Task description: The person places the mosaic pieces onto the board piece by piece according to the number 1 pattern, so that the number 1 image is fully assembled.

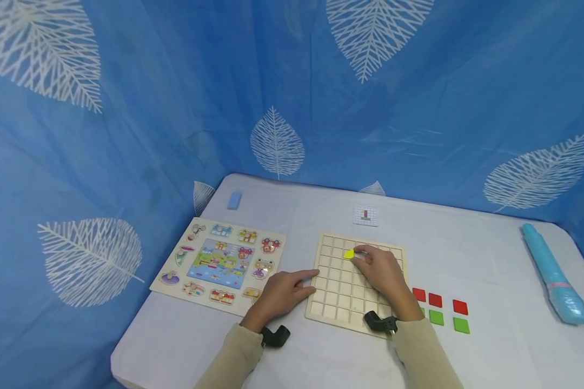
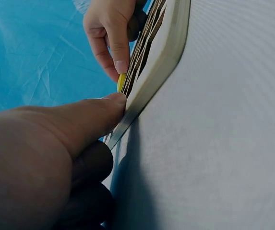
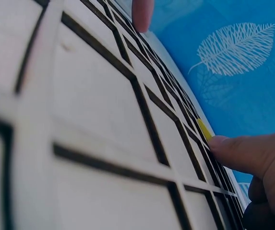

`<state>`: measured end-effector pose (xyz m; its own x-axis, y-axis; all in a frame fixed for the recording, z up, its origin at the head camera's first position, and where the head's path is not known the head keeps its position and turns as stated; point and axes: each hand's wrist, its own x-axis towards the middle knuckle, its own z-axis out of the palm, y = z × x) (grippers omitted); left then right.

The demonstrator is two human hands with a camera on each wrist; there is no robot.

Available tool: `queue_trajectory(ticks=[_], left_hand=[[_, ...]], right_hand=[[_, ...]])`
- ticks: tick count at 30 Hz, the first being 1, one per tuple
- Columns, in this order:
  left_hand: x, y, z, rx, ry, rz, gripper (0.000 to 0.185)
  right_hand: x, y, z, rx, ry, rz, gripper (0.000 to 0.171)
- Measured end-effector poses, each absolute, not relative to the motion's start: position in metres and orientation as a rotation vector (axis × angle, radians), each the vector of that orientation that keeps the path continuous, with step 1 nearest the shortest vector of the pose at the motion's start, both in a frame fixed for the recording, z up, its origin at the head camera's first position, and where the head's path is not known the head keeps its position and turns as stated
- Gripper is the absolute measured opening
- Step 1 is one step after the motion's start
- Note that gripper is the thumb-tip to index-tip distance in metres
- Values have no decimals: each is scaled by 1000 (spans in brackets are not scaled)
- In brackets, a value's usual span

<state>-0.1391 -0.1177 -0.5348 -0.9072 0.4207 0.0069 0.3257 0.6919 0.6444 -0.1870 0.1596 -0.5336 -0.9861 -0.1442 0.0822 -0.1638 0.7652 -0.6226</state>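
Note:
A wooden grid board (image 1: 331, 297) with square cells lies on the table in front of me. My right hand (image 1: 382, 270) reaches over it and pinches a yellow square tile (image 1: 349, 254) between thumb and fingertips, low over a cell in the upper part. In the right wrist view the yellow tile (image 3: 204, 129) is tilted against the grid at the thumb tip. My left hand (image 1: 283, 292) rests at the board's left edge, index finger and thumb extended, fingertips right at the rim. From the left wrist view, its thumb (image 2: 99, 112) lies along the board's side.
Right of the board lie red tiles (image 1: 435, 300) and green tiles (image 1: 461, 325), partly behind my right arm. A picture puzzle board (image 1: 175, 292) sits to the left. Farther back are a small pattern card (image 1: 366, 216) and a blue block (image 1: 234, 200); a light-blue wrapped object (image 1: 550, 270) lies far right.

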Motion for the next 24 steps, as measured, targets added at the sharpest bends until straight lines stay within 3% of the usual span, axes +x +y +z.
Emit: queue_trajectory(ticks=[24], left_hand=[[-137, -116, -533, 583, 2763, 1019, 40]], right_hand=[[-186, 161, -533, 185, -2937, 1102, 34]])
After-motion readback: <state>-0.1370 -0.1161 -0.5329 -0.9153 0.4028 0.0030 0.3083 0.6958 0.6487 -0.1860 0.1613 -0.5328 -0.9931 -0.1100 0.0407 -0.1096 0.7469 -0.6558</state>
